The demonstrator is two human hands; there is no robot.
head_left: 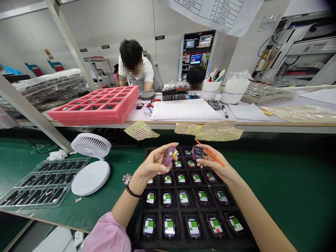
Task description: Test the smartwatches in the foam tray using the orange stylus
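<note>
Left hand (149, 168) clamped on a purple smartwatch (168, 156) bearing a yellow tab; right hand (214, 162) pinching a second smartwatch (197, 152) at the fingertips (202, 164), an orange stick (216, 158) lying across the same fingers. Both hands apart, just above a black compartment tray (133, 234) of further smartwatches (183, 197) with green-lit screens, on a green bench mat (288, 196).

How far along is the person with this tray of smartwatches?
Looks done: the watches seated in the black tray show green-and-white screens, though nothing marks them finished. In hand: the left hand holds a purple watch; the right hand holds another watch and an orange stick. Left: the picture cannot tell which tray watches remain.
</note>
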